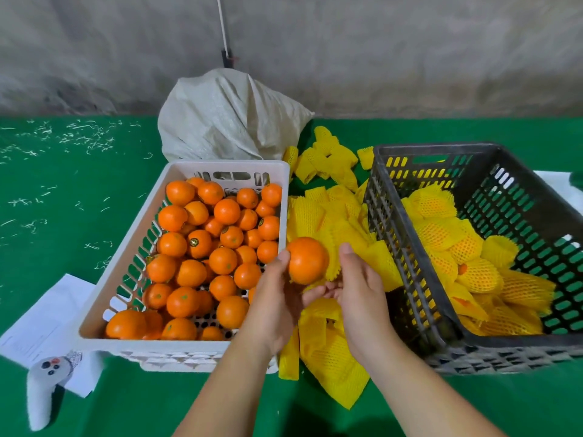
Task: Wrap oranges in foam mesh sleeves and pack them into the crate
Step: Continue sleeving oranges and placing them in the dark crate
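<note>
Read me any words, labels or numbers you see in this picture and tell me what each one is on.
No text here is legible.
Small dark stickers on some oranges in the white crate, such as this orange: too small to read.
White paper sheet on the green table: faint printed lines, too blurred to read.
White controller: buttons only, no lettering readable.

We face a rough grey concrete wall (378, 58), unevenly lit, with a thin white pole (222, 23) leaning on it well beyond the fingers. Below it spreads a green table covering (63, 184), littered with pale shreds (79, 137) far left of the fingers and beyond them.
</note>
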Motion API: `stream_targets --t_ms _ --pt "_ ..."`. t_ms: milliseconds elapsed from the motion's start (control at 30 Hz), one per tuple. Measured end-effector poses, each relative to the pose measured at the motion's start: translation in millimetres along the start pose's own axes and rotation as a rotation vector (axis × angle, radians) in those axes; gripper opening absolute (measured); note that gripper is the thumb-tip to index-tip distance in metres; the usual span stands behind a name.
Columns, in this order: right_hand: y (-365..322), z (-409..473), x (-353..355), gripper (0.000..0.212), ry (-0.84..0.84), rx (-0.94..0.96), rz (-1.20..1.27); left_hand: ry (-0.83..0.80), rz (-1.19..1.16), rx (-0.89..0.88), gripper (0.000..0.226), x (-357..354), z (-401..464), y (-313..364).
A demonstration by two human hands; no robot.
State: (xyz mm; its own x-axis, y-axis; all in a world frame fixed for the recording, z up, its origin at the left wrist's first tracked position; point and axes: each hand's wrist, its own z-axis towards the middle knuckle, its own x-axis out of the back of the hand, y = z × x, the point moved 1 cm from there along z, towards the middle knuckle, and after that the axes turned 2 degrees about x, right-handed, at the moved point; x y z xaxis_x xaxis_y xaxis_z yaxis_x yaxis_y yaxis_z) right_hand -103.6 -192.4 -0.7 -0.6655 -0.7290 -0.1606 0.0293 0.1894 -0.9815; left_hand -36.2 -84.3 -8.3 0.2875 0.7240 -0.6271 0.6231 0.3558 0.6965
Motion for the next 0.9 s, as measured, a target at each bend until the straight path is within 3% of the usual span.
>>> stream_targets --t_ms 67,200,333,433,500,633,767,833,900 --pt "-4.8 -2.5 4.1 0.032 -0.029 0.044 -0.059 -0.022 -0.089 -0.002 0.068 2.5 -3.2 -8.7" --pt "-13.6 -4.7 12.2 0.017 -0.14 0.171 -0.182 -0.083 -0.083 -0.021 0.068 9.4 -1.3 -8.6" --pt "-17.6 -4.1 16.6 0.026 -0.19 0.233 -0.338 -0.072 -0.093 0.009 0.074 15.6 0.6 -7.8" --pt "-17.5 -4.2 17.9 0.025 -0.183 0.215 -0.265 -0.05 -0.138 0.056 0.082 20.5 0.8 -7.9" --pt "-15.4 -4.8 15.4 0.023 -0.197 0.19 -0.252 -0.048 -0.172 0.052 0.076 22.2 1.0 -8.4" --pt "-10.8 4.4 17.4 0.035 -0.24 0.056 -0.28 -0.056 -0.181 0.055 0.08 21.8 1.0 -8.6" --pt "-10.9 16.1 28.9 0.019 -0.175 0.022 -0.301 -0.136 -0.101 0.107 0.094 21.2 0.0 -11.1" --pt "-9.4 17.1 30.6 0.019 -0.169 0.088 -0.416 -0.187 -0.07 0.129 0.099 19.9 -1.5 -11.4" --pt "-8.3 13.5 28.0 0.021 -0.235 0.215 -0.611 -0.208 -0.086 0.141 0.086 20.0 -2.2 -11.2"
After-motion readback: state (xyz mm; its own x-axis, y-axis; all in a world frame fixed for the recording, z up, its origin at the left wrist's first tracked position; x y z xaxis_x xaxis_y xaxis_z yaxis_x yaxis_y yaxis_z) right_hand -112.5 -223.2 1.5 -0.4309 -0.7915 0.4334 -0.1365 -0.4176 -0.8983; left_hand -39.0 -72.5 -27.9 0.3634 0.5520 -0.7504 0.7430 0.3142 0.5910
